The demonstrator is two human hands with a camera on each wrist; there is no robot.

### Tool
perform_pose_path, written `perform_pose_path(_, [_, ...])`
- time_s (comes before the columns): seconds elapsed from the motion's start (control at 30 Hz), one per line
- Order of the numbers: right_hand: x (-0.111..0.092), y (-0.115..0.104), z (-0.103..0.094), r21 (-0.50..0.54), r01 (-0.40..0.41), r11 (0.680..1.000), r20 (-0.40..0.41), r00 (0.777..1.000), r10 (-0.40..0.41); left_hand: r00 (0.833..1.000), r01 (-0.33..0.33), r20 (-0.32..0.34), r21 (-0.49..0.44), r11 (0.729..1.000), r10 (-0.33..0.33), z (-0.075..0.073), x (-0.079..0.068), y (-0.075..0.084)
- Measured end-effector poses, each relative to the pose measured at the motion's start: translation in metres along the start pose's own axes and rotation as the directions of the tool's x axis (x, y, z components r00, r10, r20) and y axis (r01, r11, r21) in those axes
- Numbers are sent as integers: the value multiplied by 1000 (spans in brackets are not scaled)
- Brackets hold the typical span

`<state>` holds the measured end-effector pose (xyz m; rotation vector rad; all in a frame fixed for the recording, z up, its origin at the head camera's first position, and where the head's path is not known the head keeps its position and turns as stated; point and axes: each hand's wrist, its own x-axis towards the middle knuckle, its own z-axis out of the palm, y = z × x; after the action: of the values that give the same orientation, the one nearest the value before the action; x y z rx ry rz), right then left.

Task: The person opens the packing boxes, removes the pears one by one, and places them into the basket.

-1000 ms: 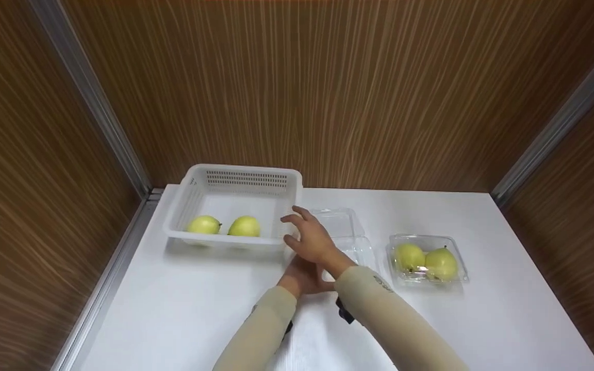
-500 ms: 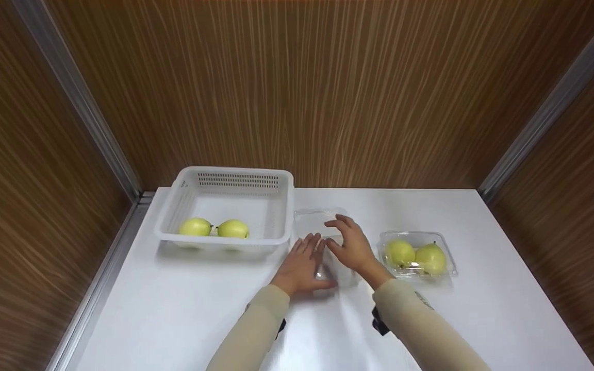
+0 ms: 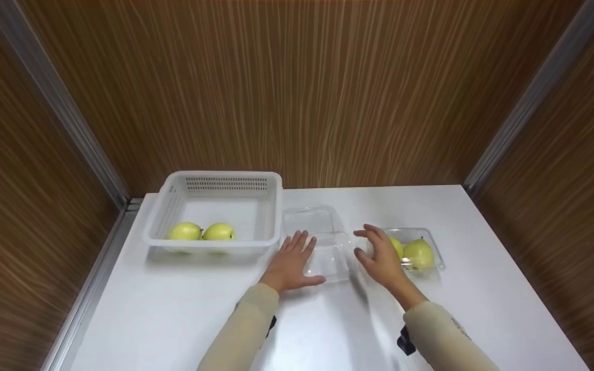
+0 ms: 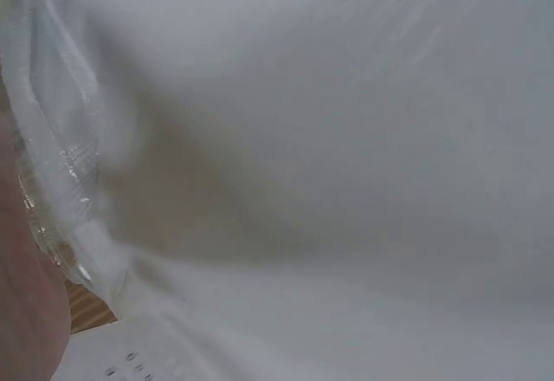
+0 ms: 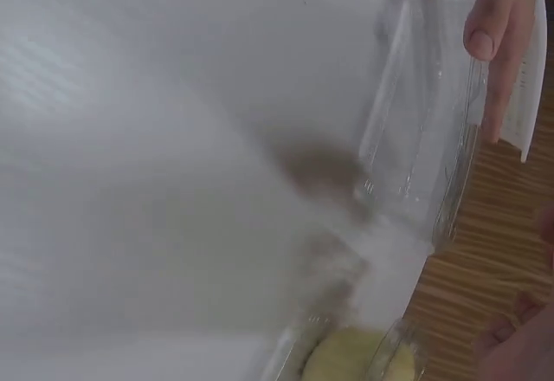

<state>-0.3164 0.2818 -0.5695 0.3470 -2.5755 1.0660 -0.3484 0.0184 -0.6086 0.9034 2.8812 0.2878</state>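
Observation:
An opened clear plastic clamshell box [image 3: 328, 260] lies mid-table, its lid [image 3: 308, 220] folded back toward the rear wall. My left hand [image 3: 291, 263] is at the box's left edge, fingers spread and straight; the right wrist view shows its thumb and a finger beside the clear wall [image 5: 415, 121]. To the right of that box, my right hand [image 3: 381, 257] has loosely bent fingers and nothing between them. It overlaps the left side of a second clear clamshell [image 3: 440, 260], which contains two yellow-green pears [image 3: 419, 253], one partly hidden by the hand.
A white plastic basket [image 3: 214, 243] stands at the back left, close to the opened box. Two more pears [image 3: 184, 231] lie in its front part. Wood-grain panels [image 3: 297, 103] enclose the white table [image 3: 173, 319] at the back and sides.
My right hand has moved right, away from the left hand and the opened box, toward the filled one. The left hand's fingers have spread at the box's left edge. The view has shifted slightly.

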Motion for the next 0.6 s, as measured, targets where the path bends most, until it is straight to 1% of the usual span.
perform_pose_path(0.07, [-6, 9, -10, 18, -25, 1000, -36, 999, 26, 1000, 3, -5, -29, 1000, -3, -1, -2, -2])
perform_pose_path(0.2, [-16, 29, -34, 38, -89, 995, -125, 988, 93, 1000, -2, -2, -39, 999, 2, -5, -6, -8])
perform_pose_path(0.27, [-20, 39, -45, 30, -122, 992, -178, 976, 125, 1000, -5, 9, -33, 999, 5, -7, -8, -10])
perform_pose_path(0.4, [-30, 58, -65, -17, -203, 979, -274, 943, 190, 999, -28, 17, -38, 999, 29, -11, -10, -12])
perform_pose_path(0.5, [-40, 71, -77, -56, -293, 955, -294, 919, 264, 998, -47, 31, -36, 998, 48, -14, -9, -9])
perform_pose_path(0.53, [-44, 74, -80, -62, -325, 944, -285, 912, 296, 998, -47, 38, -33, 998, 49, -14, -8, -8])
perform_pose_path(0.6, [-50, 81, -86, -64, -384, 921, -241, 901, 359, 998, -46, 50, -28, 999, 47, -14, -7, -5])
